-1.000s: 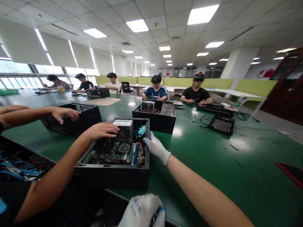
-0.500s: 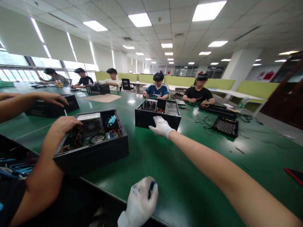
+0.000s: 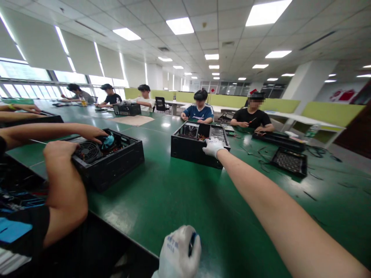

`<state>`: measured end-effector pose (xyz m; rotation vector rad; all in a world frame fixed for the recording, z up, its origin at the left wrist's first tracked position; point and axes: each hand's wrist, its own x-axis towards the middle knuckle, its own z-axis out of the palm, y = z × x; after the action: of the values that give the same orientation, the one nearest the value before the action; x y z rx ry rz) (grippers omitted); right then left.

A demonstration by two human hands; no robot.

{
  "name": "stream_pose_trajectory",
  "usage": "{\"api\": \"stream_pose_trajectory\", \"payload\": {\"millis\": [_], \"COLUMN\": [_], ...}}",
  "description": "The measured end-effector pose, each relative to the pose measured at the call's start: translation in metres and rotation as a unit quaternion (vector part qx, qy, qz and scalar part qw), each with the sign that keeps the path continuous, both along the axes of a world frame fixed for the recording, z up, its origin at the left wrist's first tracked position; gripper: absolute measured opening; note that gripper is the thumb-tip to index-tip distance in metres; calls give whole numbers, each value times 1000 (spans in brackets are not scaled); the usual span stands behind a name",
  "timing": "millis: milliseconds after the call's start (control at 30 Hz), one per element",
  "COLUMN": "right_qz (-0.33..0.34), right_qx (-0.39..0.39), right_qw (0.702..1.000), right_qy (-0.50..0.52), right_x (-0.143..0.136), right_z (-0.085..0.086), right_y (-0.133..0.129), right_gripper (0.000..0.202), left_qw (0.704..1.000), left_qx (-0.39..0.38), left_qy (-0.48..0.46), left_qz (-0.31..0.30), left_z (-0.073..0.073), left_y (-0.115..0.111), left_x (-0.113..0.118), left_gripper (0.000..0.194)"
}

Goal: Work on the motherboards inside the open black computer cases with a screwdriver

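An open black computer case (image 3: 188, 148) lies on the green table ahead of me, with a fan, wires and drive bays showing inside. My right hand (image 3: 213, 147), in a white glove, is at the case's near wall, its fingers hooked over the upper rim toward the right end. My left hand (image 3: 179, 249), also gloved in white with blue print, is low at the table's front edge. Its fingers are curled round a small dark object with a blue part (image 3: 191, 244). Most of that object is hidden in the glove.
At my left, a co-worker's hands (image 3: 92, 133) work at another open computer case (image 3: 116, 162) with a light-blue fan. A perforated black panel (image 3: 290, 160), loose cables (image 3: 317, 150) and scraps lie to the right. People sit across the green table (image 3: 162, 193).
My right hand has gone from fingers spread against the case's near side to gripping its rim farther right. The co-worker's case at left has turned and shifted left. My left hand keeps its grip.
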<state>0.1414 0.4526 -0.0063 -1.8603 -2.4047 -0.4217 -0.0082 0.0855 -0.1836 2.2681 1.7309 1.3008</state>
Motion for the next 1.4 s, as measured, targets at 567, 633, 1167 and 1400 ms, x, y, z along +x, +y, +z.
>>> {"api": "stream_pose_trajectory", "payload": {"millis": [567, 633, 1167, 1400], "right_qz": [95, 114, 251, 275], "right_qx": [55, 56, 63, 63], "right_qw": [993, 991, 965, 956], "right_qy": [-35, -35, 37, 80], "right_x": [47, 57, 141, 159], "right_z": [8, 10, 12, 13], "right_y": [-136, -164, -352, -399], "right_gripper": [42, 43, 35, 27], "left_qw": [1000, 1000, 991, 974], "left_qx": [15, 22, 68, 46], "left_qy": [-11, -10, 82, 209], "left_qz": [1, -1, -78, -77], "left_z": [7, 3, 148, 175], "left_y": [-2, -1, -45, -25], "left_x": [-1, -2, 12, 21], "left_gripper": [13, 13, 13, 32]}}
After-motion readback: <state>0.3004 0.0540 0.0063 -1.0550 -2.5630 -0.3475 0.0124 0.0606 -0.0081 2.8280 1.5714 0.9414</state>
